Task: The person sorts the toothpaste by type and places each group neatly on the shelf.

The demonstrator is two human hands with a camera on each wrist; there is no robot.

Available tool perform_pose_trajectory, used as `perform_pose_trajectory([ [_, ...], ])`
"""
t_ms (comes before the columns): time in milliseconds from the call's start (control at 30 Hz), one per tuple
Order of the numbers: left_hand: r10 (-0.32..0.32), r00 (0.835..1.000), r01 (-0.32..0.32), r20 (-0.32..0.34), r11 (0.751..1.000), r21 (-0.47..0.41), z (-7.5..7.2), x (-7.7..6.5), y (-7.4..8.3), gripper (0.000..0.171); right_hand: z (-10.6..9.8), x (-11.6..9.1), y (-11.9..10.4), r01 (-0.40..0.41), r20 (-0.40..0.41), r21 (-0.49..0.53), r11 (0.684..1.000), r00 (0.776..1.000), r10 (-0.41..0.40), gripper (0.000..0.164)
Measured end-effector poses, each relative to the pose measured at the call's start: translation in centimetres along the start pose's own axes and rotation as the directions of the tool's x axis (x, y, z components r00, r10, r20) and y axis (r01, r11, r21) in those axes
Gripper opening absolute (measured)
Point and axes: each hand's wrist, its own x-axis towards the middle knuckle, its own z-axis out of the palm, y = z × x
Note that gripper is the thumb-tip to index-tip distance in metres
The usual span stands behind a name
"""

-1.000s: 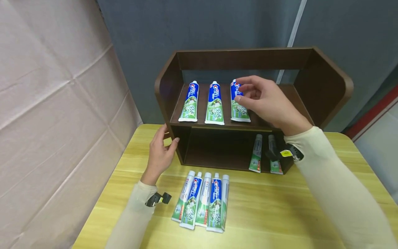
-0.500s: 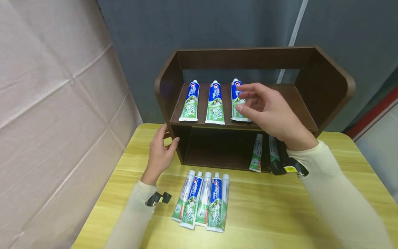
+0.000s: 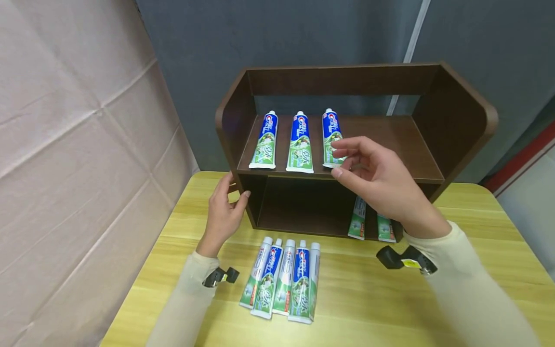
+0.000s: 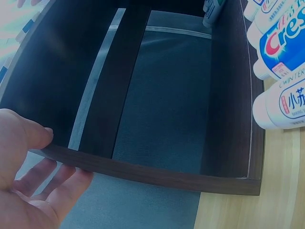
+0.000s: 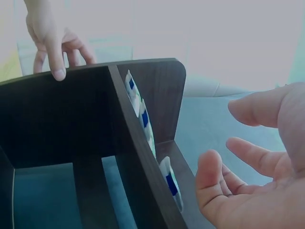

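The third blue-and-green plastic toothpaste tube point(image 3: 331, 126) lies on the upper board of a dark brown wooden two-tier shelf point(image 3: 392, 132), its long axis running front to back, white cap pointing to the rear and flat crimped end at the board's front edge. The right hand point(image 3: 381, 178) is just in front of and beside this tube, its fingers released and loosely bent, thumb apart from them, with a gap to the tube in the right wrist view. Two matching blue-and-green tubes point(image 3: 300, 142) lie to its left, apart, caps likewise rearward. The left hand point(image 3: 223, 212) grasps the shelf's left side panel, thumb inside, other fingers outside. Two white-and-green tubes point(image 3: 357, 222) lie in the lower compartment, crimped ends forward, cap ends hidden behind the right hand. On the yellow wood-grain worktop point(image 3: 360, 299), a side-by-side row of five mixed tubes point(image 3: 284, 282) points its caps toward the shelf.
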Motion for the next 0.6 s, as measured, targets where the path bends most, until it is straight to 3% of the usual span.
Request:
perform_pose_trajectory([
  [400,-0.019,1.000,0.019,0.004,1.000,0.001,0.0,-0.1,0.1,0.056,1.5,-2.3,2.0,0.042,0.049,0.089,0.995,0.998,-0.046,0.040],
  [600,-0.026,1.000,0.026,0.006,1.000,0.003,-0.1,-0.1,0.2,0.055,2.5,-3.1,3.5,0.008,0.079,0.113,0.994,0.997,-0.017,0.038],
])
